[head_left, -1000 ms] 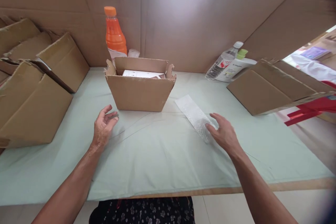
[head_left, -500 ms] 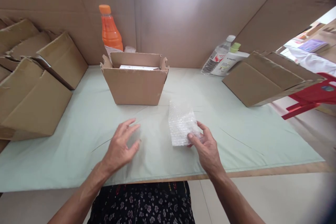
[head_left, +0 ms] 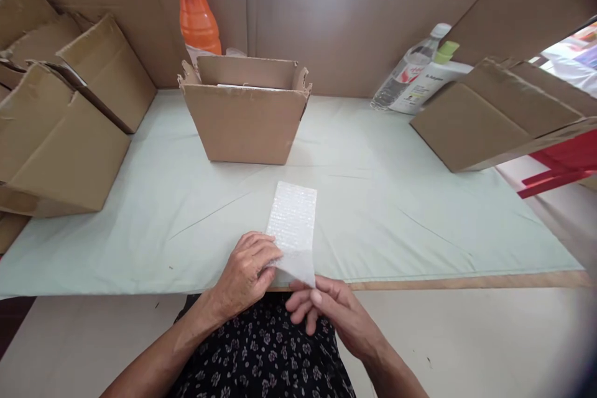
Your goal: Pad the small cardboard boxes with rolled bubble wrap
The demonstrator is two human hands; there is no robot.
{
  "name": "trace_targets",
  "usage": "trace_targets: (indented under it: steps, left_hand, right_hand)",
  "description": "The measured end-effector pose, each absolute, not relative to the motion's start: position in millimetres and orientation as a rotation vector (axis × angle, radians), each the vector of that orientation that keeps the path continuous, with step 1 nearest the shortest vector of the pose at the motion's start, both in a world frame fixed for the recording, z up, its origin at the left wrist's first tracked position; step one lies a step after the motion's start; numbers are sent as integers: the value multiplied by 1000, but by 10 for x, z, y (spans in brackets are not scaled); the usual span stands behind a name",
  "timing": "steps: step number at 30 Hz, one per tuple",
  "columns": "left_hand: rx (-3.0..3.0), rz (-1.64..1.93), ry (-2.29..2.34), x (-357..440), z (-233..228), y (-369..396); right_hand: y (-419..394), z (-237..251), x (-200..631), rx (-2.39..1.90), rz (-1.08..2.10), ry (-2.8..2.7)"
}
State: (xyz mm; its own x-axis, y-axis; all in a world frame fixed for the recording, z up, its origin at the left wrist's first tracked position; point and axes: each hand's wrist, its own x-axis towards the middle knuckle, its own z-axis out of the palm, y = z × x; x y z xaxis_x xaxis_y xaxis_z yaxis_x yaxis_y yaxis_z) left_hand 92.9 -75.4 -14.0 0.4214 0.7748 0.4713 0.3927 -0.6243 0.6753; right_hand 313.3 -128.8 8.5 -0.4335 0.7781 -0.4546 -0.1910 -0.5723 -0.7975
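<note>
Back wall: cardboard [head_left: 326,31], creased, running past the top of the view, with a pale glare upper middle.
Surface: a pale green cloth [head_left: 364,211], wrinkled, a brown strip showing along its near edge.
Floor: light [head_left: 457,348]; a dark blur covers the lower right corner.
Left boxes: open cardboard boxes [head_left: 69,143] crowded together, cut off by the left side; their insides are mostly hidden.
Right box: a tilted cardboard box [head_left: 471,118]; beyond it, a red object [head_left: 559,168] is cut off, too partial to name.
Middle box: an open, torn-edged carton [head_left: 247,127]; only a white edge of its contents shows above the front wall.
Clothing: dark floral fabric [head_left: 265,354], partly behind the forearms.
Bottles: an orange one [head_left: 198,15], its base hidden by the carton; a clear one [head_left: 415,71] leaning beside a white container [head_left: 431,81], whose small print is unreadable.
Left hand [head_left: 249,270]: pinches the left edge of the bubble wrap.
Right hand [head_left: 329,305]: thumb and fingers pinch its near right corner.
Bubble wrap [head_left: 293,217]: at the surface's near edge, before the carton, its lower left covered by fingers.
</note>
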Motion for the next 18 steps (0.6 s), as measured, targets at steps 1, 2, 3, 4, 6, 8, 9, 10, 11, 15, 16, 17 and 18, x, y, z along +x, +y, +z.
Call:
trace_targets:
  steps: [1, 2, 3, 4, 6, 8, 9, 10, 11, 15, 16, 17, 18]
  left_hand:
    - [2178, 1092, 1015, 929, -141, -761]
    - [2149, 1093, 1049, 929, -140, -766]
    - [2128, 1097, 1084, 931, -138, -767]
    - [2115, 1099, 1116, 934, -136, -765]
    - [2110, 1090, 1163, 947, -135, -748]
    - [2114, 1069, 1195, 963, -146, -722]
    - [2111, 1061, 1213, 971, -158, -708]
    - [2104, 1057, 1230, 977, -173, -694]
    - [2096, 1060, 1245, 983, -191, -683]
    - [2083, 1106, 1258, 1001, -271, -657]
    - [2084, 1117, 1257, 1005, -286, -655]
    - [2083, 1125, 1260, 1010, -296, -655]
    - [2081, 1125, 1265, 1015, -303, -655]
  right_hand:
    - [-1295, 106, 3216, -1150, 2062, -974]
    - [-1292, 135, 3299, -1172, 2051, -1041]
    - [-1280, 171, 3376, -1204, 2005, -1101]
    - [-1255, 210, 3445, -1247, 1923, -1156]
    - [-1166, 293, 3544, -1353, 1682, -1246]
    - [-1019, 381, 3586, -1442, 1424, -1346]
    - [-923, 428, 3585, -1470, 1296, -1410]
    - [-812, 479, 3570, -1488, 1161, -1483]
    - [-683, 534, 3542, -1496, 1017, -1562]
    - [5, 763, 3341, -1397, 472, -1779]
    - [217, 810, 3282, -1350, 375, -1805]
    - [439, 848, 3224, -1306, 293, -1829]
    - [666, 879, 3169, -1270, 226, -1859]
